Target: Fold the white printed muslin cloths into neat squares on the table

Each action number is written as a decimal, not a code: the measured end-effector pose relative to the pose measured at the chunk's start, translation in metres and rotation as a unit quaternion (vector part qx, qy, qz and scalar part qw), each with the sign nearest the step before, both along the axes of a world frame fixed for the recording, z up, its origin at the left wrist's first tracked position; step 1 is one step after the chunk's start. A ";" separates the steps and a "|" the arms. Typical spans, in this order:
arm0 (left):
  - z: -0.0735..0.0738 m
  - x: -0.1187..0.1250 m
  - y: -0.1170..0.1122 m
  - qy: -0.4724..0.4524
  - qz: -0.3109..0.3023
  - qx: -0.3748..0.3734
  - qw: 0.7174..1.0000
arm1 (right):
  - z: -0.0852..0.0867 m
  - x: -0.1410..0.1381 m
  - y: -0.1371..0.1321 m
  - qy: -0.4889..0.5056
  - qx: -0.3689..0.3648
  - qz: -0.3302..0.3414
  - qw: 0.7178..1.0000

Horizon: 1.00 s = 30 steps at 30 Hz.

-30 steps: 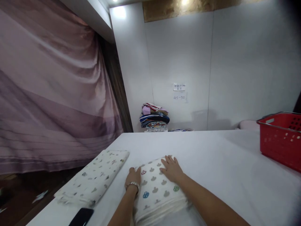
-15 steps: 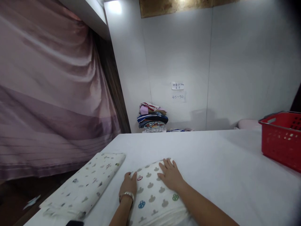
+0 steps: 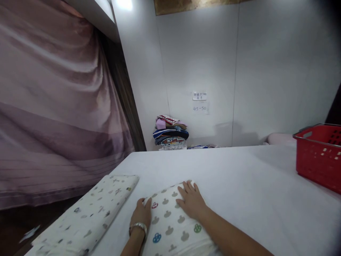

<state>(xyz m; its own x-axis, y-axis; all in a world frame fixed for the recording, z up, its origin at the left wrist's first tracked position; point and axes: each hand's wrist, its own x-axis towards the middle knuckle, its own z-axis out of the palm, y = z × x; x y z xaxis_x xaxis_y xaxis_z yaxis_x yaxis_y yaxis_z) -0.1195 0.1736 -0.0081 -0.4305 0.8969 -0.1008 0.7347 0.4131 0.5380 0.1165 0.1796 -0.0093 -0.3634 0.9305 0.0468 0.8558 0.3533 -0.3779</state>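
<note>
A folded white cloth [image 3: 170,222] printed with grey mushroom shapes, a few outlined in red, blue and green, lies on the white table in front of me. At its far left corner is my left hand [image 3: 140,216], a bracelet on its wrist; the cloth's edge sits between thumb and fingers. My right hand [image 3: 191,202] rests flat on the cloth's far right part with fingers spread. The near end of the cloth runs out of view at the bottom. To the left lies another folded white cloth [image 3: 92,213] with small dark prints, apart from both hands.
A red plastic basket [image 3: 317,160] stands at the table's right side. Beyond the far edge of the white table [image 3: 226,167] is a stack of folded fabrics [image 3: 171,133] against the wall. A pinkish curtain [image 3: 66,106] hangs at the left.
The view has shifted slightly, so the cloths and the stack appear a little further left. Both hands stay on the mushroom-print cloth in much the same pose.
</note>
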 end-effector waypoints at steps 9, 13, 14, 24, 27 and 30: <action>-0.005 -0.004 0.004 -0.003 0.005 0.018 1.000 | 0.016 -0.018 0.002 0.043 0.000 0.065 0.997; -0.011 -0.009 0.006 -0.003 0.003 0.020 1.000 | 0.000 -0.016 -0.001 0.047 0.006 0.083 0.995; -0.011 -0.009 0.006 -0.003 0.004 0.022 1.000 | -0.003 -0.015 -0.002 0.049 0.010 0.082 0.995; 0.003 -0.006 -0.003 -0.023 0.009 0.002 1.000 | 0.000 -0.016 -0.001 0.054 0.008 0.079 0.995; 0.003 -0.008 -0.016 -0.021 -0.003 0.000 1.000 | 0.000 -0.014 -0.003 0.065 0.020 0.082 0.994; -0.003 -0.013 -0.033 -0.024 -0.021 -0.010 0.999 | 0.000 -0.013 -0.003 0.071 0.014 0.086 0.994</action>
